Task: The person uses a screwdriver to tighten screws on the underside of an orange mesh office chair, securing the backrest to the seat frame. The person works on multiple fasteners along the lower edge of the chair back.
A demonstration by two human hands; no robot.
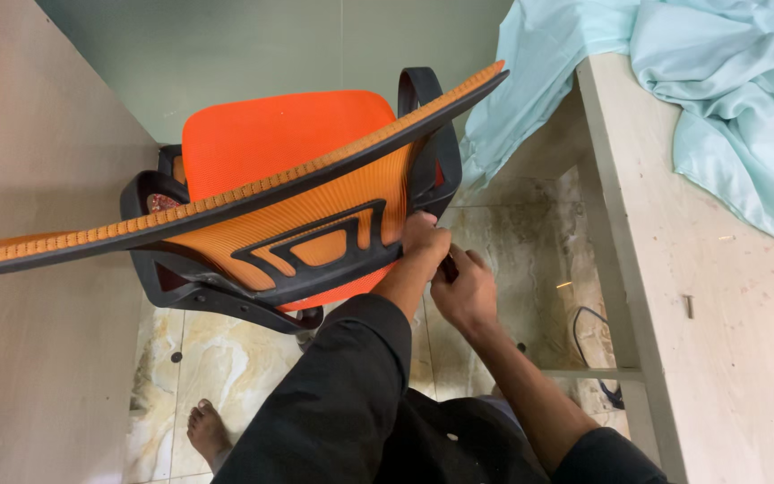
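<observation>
Left hand (425,240), fingers curled, grips the lower right edge of the black plastic back frame of an orange mesh-backed office chair with black armrests (297,211). Right hand (466,291), at 5 o'clock from the left and touching it, is closed around a small dark object (449,267); what it is cannot be told. The chair stands at centre on the marbled tile floor (217,367). At 3 o'clock, a pale wooden table (718,314) bears a crumpled pale turquoise cloth (727,81); a bare foot (208,432) shows at 7 o'clock.
</observation>
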